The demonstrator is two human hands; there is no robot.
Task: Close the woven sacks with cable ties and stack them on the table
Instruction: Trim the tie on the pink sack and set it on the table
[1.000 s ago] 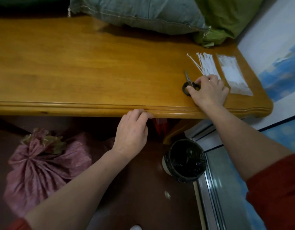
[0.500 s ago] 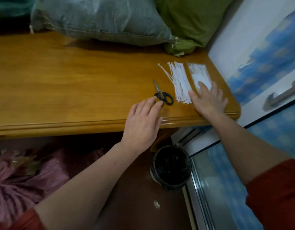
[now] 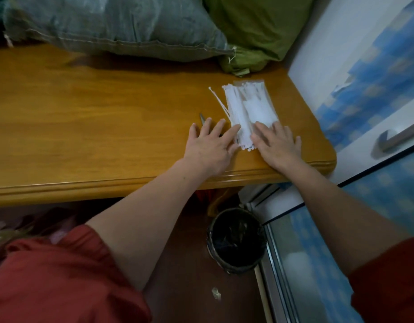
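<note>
A heap of white cable ties (image 3: pixel 239 113) lies on the wooden table (image 3: pixel 96 117) near its right end, with a clear packet of ties (image 3: pixel 259 108) pushed against it. My left hand (image 3: pixel 210 145) lies flat on the table at the heap's left edge, covering the scissors (image 3: pixel 202 118), of which only the blade tip shows. My right hand (image 3: pixel 277 144) rests flat on the packet's near end, fingers spread. A grey-green woven sack (image 3: pixel 112 24) and a green sack (image 3: pixel 255 31) lie at the back of the table.
A pink tied sack (image 3: pixel 5 231) sits on the floor under the table at the left. A black-lined bin (image 3: pixel 236 241) stands on the floor below the table's right end. A wall and a sliding door (image 3: pixel 364 113) close off the right side.
My right hand left the scissors and slid the packet left against the loose ties. My left hand rose from the table's edge onto the top, over the scissors. The view shifted right.
</note>
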